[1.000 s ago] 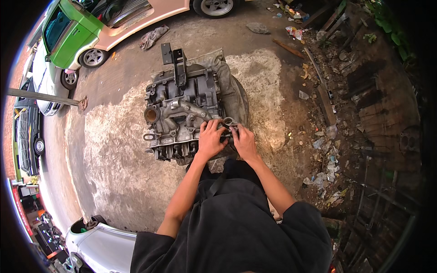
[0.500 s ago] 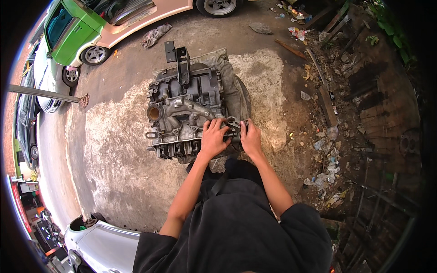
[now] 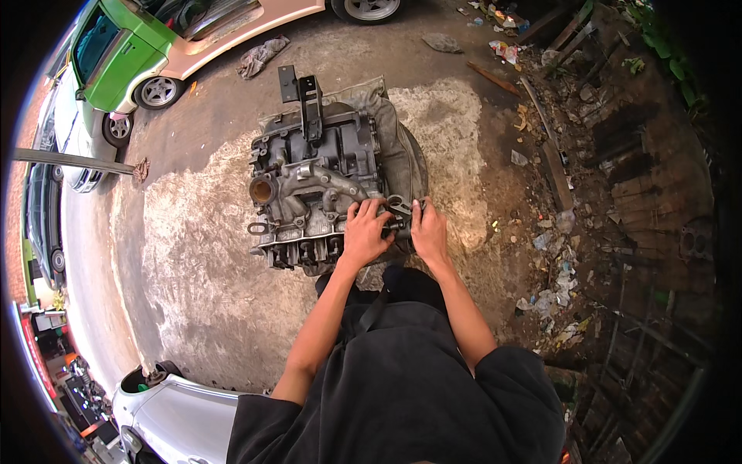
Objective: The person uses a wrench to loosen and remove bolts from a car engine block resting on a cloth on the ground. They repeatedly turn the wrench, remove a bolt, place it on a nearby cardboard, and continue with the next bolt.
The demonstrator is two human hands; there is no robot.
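Observation:
A grey metal car engine lies in front of me, with a pipe-like manifold across its top. My left hand rests on the engine's near right corner, its fingers bent and its thumb turned in toward small parts there. My right hand is just beside it, fingers pinched at the engine's right edge. Between the fingertips of both hands shows a grey metal piece with a ring-shaped end. What exactly each set of fingers grips is hidden.
Under the engine lies a grey cloth-covered round support. An upright black bracket rises from the engine's far side. Litter and planks line the right. A green and pink vehicle stands far left, a silver car near left.
Both hands stay at the same corner; the right hand's fingertips have shifted slightly up and right. The whole view has moved a little.

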